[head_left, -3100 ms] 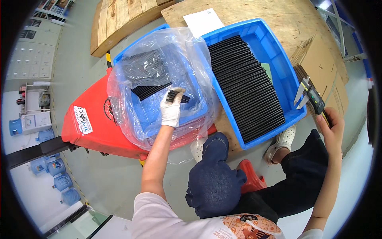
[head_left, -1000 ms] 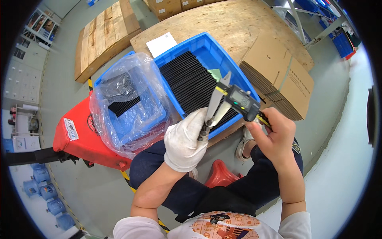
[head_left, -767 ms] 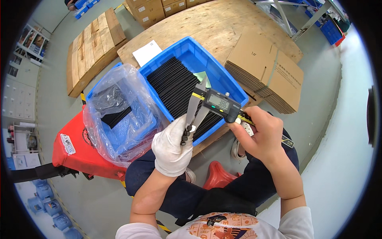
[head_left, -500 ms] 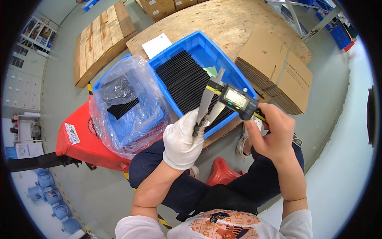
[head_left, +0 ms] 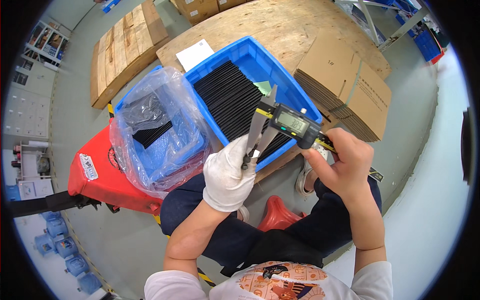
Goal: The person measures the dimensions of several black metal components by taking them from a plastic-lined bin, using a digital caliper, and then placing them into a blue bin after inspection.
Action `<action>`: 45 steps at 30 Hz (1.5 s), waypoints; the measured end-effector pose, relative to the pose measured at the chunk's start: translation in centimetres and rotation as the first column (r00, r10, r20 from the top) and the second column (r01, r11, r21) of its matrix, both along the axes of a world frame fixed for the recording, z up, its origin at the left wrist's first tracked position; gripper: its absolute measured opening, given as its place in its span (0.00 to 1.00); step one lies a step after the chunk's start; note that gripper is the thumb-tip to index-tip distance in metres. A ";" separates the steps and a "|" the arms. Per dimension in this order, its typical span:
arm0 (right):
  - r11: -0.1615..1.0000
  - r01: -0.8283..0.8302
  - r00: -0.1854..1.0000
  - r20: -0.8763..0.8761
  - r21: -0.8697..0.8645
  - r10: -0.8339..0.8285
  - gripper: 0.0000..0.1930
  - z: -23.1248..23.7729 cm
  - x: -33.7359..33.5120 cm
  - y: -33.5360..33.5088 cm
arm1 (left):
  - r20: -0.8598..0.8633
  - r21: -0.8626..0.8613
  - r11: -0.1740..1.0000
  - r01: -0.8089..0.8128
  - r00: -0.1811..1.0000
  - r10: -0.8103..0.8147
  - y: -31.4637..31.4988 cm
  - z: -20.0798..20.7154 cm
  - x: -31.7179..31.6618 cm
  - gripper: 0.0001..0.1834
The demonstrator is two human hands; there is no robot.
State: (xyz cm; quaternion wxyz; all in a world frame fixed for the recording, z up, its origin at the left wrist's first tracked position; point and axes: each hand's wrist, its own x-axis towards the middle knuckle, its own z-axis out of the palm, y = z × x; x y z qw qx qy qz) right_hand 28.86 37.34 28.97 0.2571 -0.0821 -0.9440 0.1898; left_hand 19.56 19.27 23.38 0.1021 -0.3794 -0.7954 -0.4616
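Note:
My right hand, bare, is closed around the beam of a digital caliper, thumb beneath and fingers over it. The caliper's lit display faces up, and its long jaws point down toward my left hand. That hand wears a white glove and is closed on thin black rods, whose dark ends poke out beside the jaw tips. How many it holds is hidden. Behind the hands, a blue bin contains a row of many black rods and a small green paper.
A plastic-lined blue bin with more black rods stands left, by a red machine cover. Strapped flat cardboard boxes lie right on a wooden board. White paper lies behind the bin. A red stool shows between my legs.
The caliper has shifted slightly left and down, and its jaws look a little closer together. Its display reads differently. Both hands keep their hold.

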 end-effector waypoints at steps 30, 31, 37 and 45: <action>0.994 -0.048 0.998 0.038 0.096 0.045 0.17 0.2 0.3 0.6 | 0.231 -0.131 0.970 0.205 0.958 -0.171 -0.4 0.7 -0.2 0.09; 0.994 -0.045 0.999 0.031 0.104 0.042 0.17 0.3 0.2 0.5 | 0.237 -0.133 0.962 0.239 0.950 -0.203 -0.4 0.6 -0.3 0.09; 0.994 -0.068 0.998 0.011 0.086 0.067 0.16 0.4 0.3 0.7 | 0.345 -0.039 0.975 0.219 0.918 -0.193 -0.4 0.5 0.0 0.10; 0.998 -0.047 0.999 -0.005 0.051 0.048 0.14 0.2 0.3 0.7 | 0.813 0.157 0.977 0.145 0.543 -0.212 0.4 1.4 0.5 0.11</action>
